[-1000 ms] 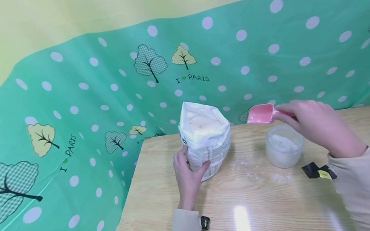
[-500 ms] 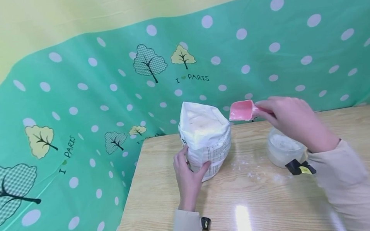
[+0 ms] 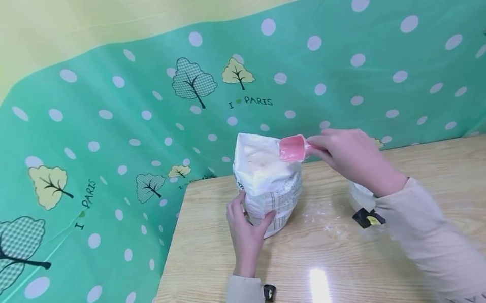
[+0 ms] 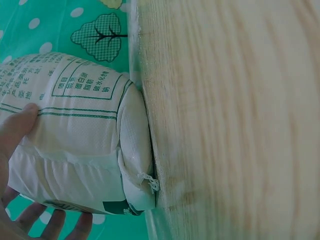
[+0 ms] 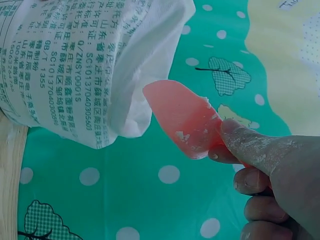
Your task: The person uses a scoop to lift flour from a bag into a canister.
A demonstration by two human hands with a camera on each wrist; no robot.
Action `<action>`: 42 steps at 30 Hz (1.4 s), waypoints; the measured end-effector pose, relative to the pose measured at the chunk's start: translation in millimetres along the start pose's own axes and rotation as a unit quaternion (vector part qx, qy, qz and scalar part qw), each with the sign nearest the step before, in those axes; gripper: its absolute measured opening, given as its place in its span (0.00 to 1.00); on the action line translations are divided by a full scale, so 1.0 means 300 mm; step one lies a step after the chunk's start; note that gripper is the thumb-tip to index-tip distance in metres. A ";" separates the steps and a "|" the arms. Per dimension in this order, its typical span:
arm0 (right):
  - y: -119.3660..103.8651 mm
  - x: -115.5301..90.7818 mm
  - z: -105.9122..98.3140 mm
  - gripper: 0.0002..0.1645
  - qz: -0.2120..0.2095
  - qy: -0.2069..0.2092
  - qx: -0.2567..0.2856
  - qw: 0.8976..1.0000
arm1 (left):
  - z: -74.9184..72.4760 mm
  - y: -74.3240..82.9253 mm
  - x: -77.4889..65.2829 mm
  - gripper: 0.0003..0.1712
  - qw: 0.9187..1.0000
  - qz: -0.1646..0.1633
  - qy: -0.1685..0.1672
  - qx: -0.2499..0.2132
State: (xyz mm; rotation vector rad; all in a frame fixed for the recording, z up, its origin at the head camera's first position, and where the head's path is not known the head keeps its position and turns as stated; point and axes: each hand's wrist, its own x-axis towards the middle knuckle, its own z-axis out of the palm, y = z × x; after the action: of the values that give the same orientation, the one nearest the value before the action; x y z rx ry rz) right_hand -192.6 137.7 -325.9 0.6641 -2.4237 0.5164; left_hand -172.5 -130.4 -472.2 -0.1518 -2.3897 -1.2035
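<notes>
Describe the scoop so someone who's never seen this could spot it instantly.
On the wooden table stands an open white bag. In the head view, the right hand holds the scoop at the right side of the bag's mouth. Its pink color sets it apart from the white bag and the half-hidden pale tub.

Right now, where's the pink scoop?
In the head view, the pink scoop is just right of centre, held in the right hand, by the right rim of the open white bag.
</notes>
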 end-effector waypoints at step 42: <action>-0.028 0.082 0.179 0.06 0.021 -0.083 0.006 0.996 | 0.002 -0.002 -0.001 0.51 1.000 -0.013 -0.008 -0.004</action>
State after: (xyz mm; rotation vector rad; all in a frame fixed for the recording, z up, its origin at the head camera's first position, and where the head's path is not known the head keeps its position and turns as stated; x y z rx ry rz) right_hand -228.0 96.3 -350.2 0.6866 -2.5968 0.5115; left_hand -172.7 -130.2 -473.3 -0.1328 -2.4084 -1.2285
